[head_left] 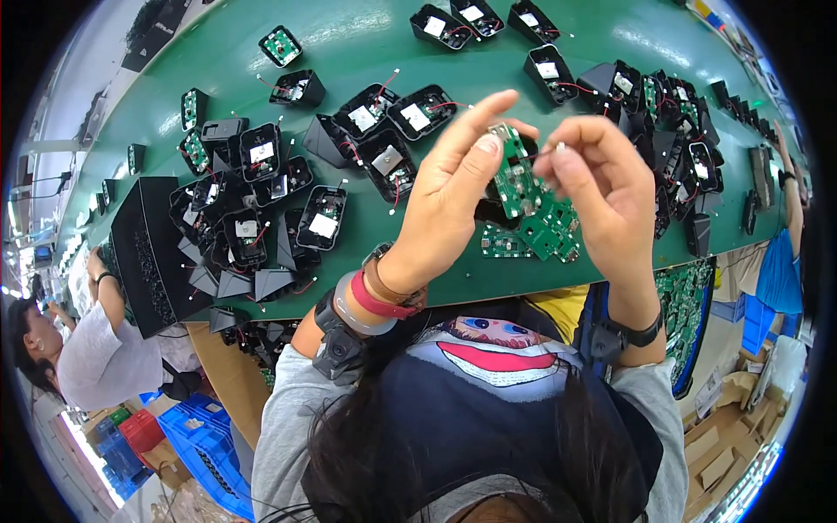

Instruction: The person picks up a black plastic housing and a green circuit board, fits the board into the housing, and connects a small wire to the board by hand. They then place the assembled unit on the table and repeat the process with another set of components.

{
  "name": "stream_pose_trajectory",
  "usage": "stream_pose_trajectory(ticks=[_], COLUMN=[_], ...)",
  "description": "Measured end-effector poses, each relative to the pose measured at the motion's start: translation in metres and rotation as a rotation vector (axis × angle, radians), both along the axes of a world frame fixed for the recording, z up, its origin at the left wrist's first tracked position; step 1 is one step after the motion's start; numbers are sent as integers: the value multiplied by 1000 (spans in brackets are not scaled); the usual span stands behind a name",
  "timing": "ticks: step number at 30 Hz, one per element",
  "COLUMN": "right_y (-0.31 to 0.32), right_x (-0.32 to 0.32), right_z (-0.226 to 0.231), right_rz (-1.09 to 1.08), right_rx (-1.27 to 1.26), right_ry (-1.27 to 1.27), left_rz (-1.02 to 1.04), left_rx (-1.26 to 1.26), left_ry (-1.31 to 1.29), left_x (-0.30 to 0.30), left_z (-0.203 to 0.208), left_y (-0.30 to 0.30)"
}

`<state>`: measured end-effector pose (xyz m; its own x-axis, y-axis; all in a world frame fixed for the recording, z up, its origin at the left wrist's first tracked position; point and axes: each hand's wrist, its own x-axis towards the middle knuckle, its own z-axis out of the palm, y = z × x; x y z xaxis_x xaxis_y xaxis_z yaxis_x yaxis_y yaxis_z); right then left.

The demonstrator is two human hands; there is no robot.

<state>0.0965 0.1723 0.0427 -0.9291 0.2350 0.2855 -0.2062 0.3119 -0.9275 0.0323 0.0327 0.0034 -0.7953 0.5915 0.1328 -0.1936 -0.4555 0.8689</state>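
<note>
A green circuit board is gripped upright between the thumb and fingers of my left hand. Part of a black casing shows behind and under the board; whether they are joined I cannot tell. Just right of the board, my right hand pinches what looks like a thin wire with a small pale end, its fingertips close to the board's edge. On the table below my hands lie loose circuit boards, partly overlapping. Left of my left hand stand open black casings with white-topped parts and red wires.
More black casings are heaped on the green table at left, others at right. A black foam-lined box stands at the left. Circuit boards fill a blue-edged tray beside my right arm. Co-workers sit at both sides.
</note>
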Motion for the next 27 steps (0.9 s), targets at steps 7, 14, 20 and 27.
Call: stream_pose_trajectory(ticks=[7, 14, 20, 27], right_y=[-28, -19, -11, -2], right_x=[7, 6, 12, 12], right_z=[-6, 1, -6, 3], right_rz=[19, -41, -53, -101], right_rx=[-374, -419, -222, 229], right_ry=[-98, -48, -41, 17], left_rz=[-48, -262, -186, -199], left_rx=[-33, -122, -216, -188], left_ry=[-72, 71, 151, 162], left_x=[-9, -3, -1, 0], left_z=[-7, 13, 12, 13], left_y=[-4, -8, -9, -10])
